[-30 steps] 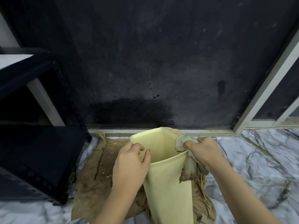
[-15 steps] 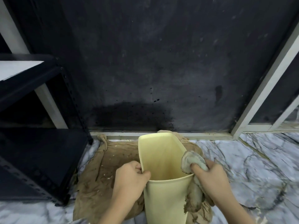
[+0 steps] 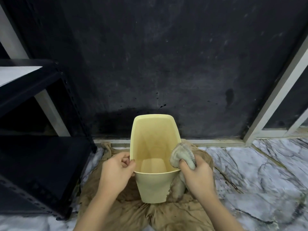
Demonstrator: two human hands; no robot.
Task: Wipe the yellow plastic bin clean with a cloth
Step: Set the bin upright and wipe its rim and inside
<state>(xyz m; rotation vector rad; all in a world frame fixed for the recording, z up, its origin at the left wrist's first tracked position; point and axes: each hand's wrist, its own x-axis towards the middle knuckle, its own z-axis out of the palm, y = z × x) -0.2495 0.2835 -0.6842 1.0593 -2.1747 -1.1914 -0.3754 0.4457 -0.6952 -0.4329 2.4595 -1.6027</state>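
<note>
Gripping bin (image 3: 152,187) rim: left hand (image 3: 116,170) | right hand (image 3: 196,175) clutches cloth (image 3: 183,155) | step: wiping rim | next, I judge: cloth inside

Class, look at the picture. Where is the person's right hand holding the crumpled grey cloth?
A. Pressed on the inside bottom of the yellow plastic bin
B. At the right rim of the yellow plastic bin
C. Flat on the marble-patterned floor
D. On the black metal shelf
B: the right hand grips the crumpled grey cloth against the right rim of the yellow plastic bin, while the left hand steadies the opposite rim.
</note>
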